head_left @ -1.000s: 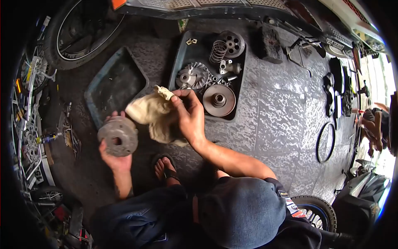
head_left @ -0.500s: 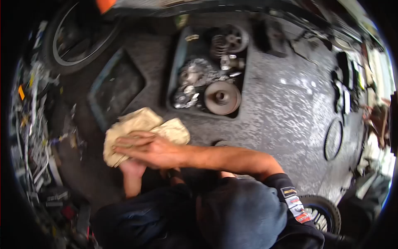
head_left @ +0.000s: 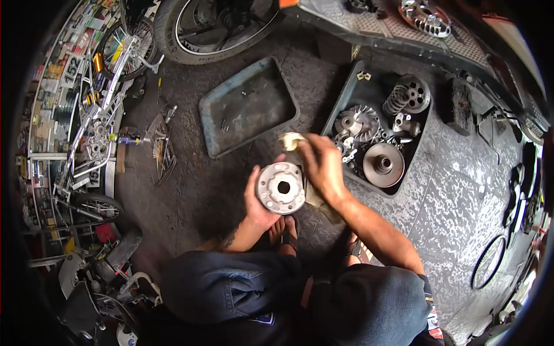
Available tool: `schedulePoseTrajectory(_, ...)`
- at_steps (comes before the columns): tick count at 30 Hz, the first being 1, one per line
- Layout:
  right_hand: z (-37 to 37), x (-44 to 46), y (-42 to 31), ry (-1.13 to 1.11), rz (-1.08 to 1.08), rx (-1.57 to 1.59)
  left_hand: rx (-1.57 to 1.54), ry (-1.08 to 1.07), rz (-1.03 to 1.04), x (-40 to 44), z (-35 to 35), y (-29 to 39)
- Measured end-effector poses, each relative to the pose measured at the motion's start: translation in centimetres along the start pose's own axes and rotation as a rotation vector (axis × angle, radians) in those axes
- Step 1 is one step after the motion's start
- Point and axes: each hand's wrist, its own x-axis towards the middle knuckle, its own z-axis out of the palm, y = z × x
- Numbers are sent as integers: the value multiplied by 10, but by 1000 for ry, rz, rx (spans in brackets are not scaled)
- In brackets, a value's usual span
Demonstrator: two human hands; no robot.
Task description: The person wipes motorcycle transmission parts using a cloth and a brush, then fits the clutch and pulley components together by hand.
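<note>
My left hand [head_left: 258, 203] grips a round silver metal scooter part, like a variator or clutch disc [head_left: 281, 203], by its left edge. The disc's ridged face is turned up, with a dark hole in its middle. Beside it, my right hand [head_left: 324, 167] has its fingers closed on a cream rag [head_left: 292, 140], one end sticking out past the fingertips. More of that cloth seems to hang below the palm, partly hidden by the wrist. Motion blurs the right fingers slightly.
On the right, a dark tray [head_left: 341, 86] holds a finned fan wheel [head_left: 359, 122], a coil spring [head_left: 396, 100], a round pulley [head_left: 383, 165] and smaller metal parts. A shallow tray [head_left: 214, 109] with small bits lies ahead. Wheels and motorcycle parts line the left.
The rag, earlier spread over my left hand with my right hand pressing on it, has been lifted off to the right. The metal disc now shows. My view has swung left.
</note>
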Motion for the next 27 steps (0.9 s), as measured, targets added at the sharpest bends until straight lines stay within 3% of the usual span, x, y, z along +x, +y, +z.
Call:
schedulePoseTrajectory(2, -14, -7, -2, 48, -43, 79, -11, 12, 36, 2, 5, 11)
schedulePoseTrajectory(4, -12, -25, -26, -188, -333, -4, 18, 102, 33, 2, 17, 15)
schedulePoseTrajectory(5, -2, -31, -28, -300, -443, -29, -140, -223, -22, 9, -16, 12)
schedulePoseTrajectory(6, 5, -34, -28, -415, -553, -54, -182, -275, -55, 10, -5, 8)
schedulePoseTrajectory(9, 4, -23, 1, -217, -329, -142, 15, 101, 29, -1, -2, -1)
schedulePoseTrajectory(10, 2, -22, 19, -136, -200, -136, 39, 142, -102, -4, -3, 6)
schedulePoseTrajectory(12, -25, -11, 32, -181, 142, -115, 137, -95, -40, -10, 0, 7)
schedulePoseTrajectory(14, -25, -12, 22, 108, 67, 63, 181, -93, 13, -10, 6, 10)
schedulePoseTrajectory(16, -23, -23, -22, 180, 114, 266, 148, -47, 33, -3, 2, 13)
schedulePoseTrajectory(17, -21, -29, -30, 40, -36, 216, 121, 95, 31, -1, 8, 11)
schedulePoseTrajectory(18, -15, -27, -36, -40, -448, 98, 171, 153, 54, 0, 7, 8)
schedulePoseTrajectory(19, -5, -35, -37, -209, -525, 49, 172, 36, 34, 4, -1, 2)
schedulePoseTrajectory(20, 2, -42, -29, -322, -477, 47, 172, -82, 16, 6, -10, -2)
schedulePoseTrajectory(21, 4, -40, -15, -235, -484, 15, 131, -194, 0, 3, -6, 0)
schedulePoseTrajectory(22, 3, -36, 2, -158, -495, -14, 301, 173, 100, -4, 0, -9)
schedulePoseTrajectory(24, -11, -18, 23, -42, 103, -270, 292, -71, -31, -8, -9, 1)
schedulePoseTrajectory(27, -34, -20, 29, 39, 111, -87, 333, -216, 52, -3, -5, 8)
